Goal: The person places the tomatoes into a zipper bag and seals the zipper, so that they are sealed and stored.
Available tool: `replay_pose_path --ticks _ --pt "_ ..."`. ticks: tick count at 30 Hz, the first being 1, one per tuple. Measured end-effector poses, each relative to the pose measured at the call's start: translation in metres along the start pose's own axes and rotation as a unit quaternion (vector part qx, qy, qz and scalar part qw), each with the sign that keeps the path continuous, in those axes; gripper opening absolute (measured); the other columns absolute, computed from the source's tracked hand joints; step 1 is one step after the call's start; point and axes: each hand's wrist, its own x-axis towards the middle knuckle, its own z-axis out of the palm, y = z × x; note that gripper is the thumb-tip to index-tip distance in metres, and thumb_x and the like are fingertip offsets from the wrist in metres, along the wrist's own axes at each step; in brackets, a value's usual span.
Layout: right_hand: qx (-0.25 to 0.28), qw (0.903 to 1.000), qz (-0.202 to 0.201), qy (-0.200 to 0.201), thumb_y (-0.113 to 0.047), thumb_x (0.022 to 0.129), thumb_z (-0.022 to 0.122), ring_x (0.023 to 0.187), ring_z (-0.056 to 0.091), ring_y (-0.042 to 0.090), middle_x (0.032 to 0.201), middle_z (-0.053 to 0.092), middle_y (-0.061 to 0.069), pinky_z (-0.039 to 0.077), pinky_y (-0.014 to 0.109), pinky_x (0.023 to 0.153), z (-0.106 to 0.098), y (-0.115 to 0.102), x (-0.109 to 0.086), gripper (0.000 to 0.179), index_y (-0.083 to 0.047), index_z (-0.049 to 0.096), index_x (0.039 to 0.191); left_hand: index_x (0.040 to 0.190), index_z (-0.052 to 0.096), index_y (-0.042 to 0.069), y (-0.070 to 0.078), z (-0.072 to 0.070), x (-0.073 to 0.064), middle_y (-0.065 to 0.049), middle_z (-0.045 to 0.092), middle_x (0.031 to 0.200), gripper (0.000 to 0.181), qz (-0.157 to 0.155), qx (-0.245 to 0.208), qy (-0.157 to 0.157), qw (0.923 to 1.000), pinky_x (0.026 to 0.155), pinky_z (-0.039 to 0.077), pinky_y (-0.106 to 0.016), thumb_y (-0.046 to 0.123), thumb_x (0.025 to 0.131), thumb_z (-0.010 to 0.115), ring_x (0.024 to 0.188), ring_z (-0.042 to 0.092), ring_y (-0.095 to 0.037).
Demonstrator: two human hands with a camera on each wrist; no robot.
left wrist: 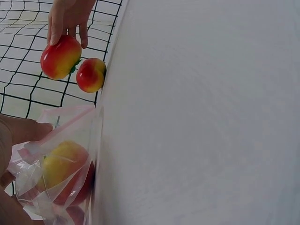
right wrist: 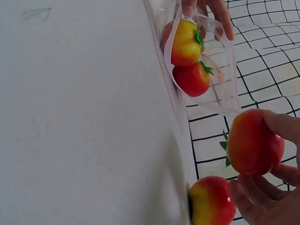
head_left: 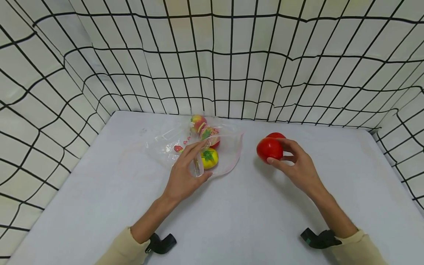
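My right hand (head_left: 299, 165) holds a red tomato (head_left: 269, 149) with a green calyx between thumb and fingers, raised over the white table. A second red and yellow tomato (right wrist: 212, 200) rests on the table behind it, partly covered in the head view. To the left lies a clear plastic bag (head_left: 228, 158) with a pink rim, its mouth facing right. Several tomatoes are inside, among them a yellow one (head_left: 209, 158) with a green calyx near the mouth. My left hand (head_left: 185, 173) grips the bag by its mouth, the fingertips at the upper film.
The white table (head_left: 232, 228) spreads out in front of me. Black netting (head_left: 232, 66) rises along its back and both sides, with pale panels behind. A black wrist mount (head_left: 162, 243) sits by each beige sleeve.
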Motion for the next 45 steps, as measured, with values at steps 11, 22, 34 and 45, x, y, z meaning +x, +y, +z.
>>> replay_pose_path --ticks 11,22,34,45 --pt "0.013 0.9994 -0.023 -0.020 -0.018 0.086 0.086 0.123 0.058 0.024 0.140 0.059 0.008 0.059 0.019 0.089 0.018 -0.002 -0.002 0.072 -0.020 0.052 0.149 0.157 0.046 0.033 -0.001 -0.001 0.001 0.003 0.051 0.155 0.093 -0.001 -0.012 0.007 0.9999 0.119 0.046 -0.050 0.011 0.079 0.091 0.147 0.046 -0.021" --pt "0.032 0.9978 -0.030 -0.050 -0.018 0.086 0.085 0.124 0.061 0.027 0.143 0.059 0.008 0.059 0.019 0.089 0.034 -0.006 -0.001 0.073 -0.020 0.051 0.150 0.158 0.045 0.032 -0.002 -0.002 0.001 0.001 0.051 0.155 0.095 0.003 -0.014 0.008 0.9999 0.119 0.047 -0.049 0.011 0.078 0.091 0.147 0.046 -0.021" --pt "0.029 0.9969 0.008 -0.073 -0.024 0.087 0.085 0.129 0.061 0.031 0.143 0.060 0.010 0.060 0.026 0.093 0.051 -0.012 0.001 0.070 -0.016 0.050 0.148 0.159 0.044 0.031 -0.002 -0.002 0.000 0.000 0.051 0.155 0.094 -0.001 -0.004 0.002 1.0000 0.119 0.047 -0.050 0.012 0.079 0.091 0.148 0.045 -0.022" --pt "0.027 0.9958 -0.012 -0.086 -0.023 0.084 0.088 0.125 0.063 0.026 0.138 0.062 0.005 0.062 0.031 0.092 0.062 -0.019 0.002 0.070 -0.017 0.056 0.145 0.159 0.045 0.032 -0.002 -0.001 0.000 0.001 0.052 0.154 0.094 0.001 0.008 0.013 0.9999 0.116 0.049 -0.050 0.013 0.079 0.091 0.147 0.047 -0.021"
